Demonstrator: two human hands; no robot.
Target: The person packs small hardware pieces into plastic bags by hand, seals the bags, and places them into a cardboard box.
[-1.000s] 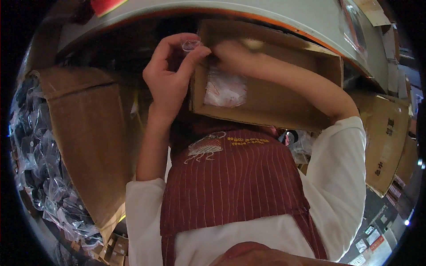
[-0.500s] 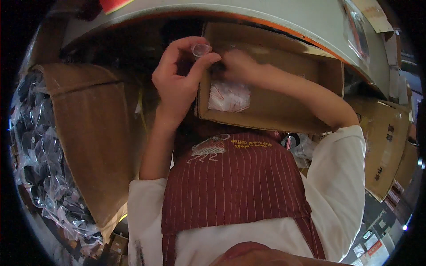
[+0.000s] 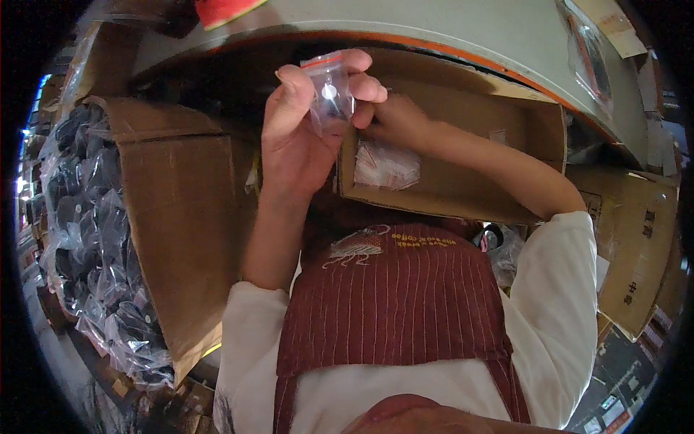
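My left hand (image 3: 300, 148) is raised at the left end of an open cardboard box (image 3: 463, 208). Between its thumb and fingers it grips a small clear zip bag (image 3: 330, 108) with a red strip along the top. A round white spot shows on the bag; whether it is printed or inside, I cannot tell. Close beside it, over the box, is my right hand (image 3: 397, 121), fingers curled in and partly hidden by the left fingertips; what they hold is out of sight. Below the right hand, a pile of similar red-striped zip bags (image 3: 387, 165) lies in the box.
A pale table edge (image 3: 434, 22) with an orange rim curves above the box. On the left stands a large carton (image 3: 181, 210) beside many dark items in clear plastic (image 3: 94, 231). Another carton (image 3: 636, 239) is on the right. Red fruit-like shape (image 3: 225, 10) lies on the table.
My left hand has turned so the zip bag faces up into view; before, only a clear round rim showed at its fingertips. My right hand, blurred before, is now steadier beside it.
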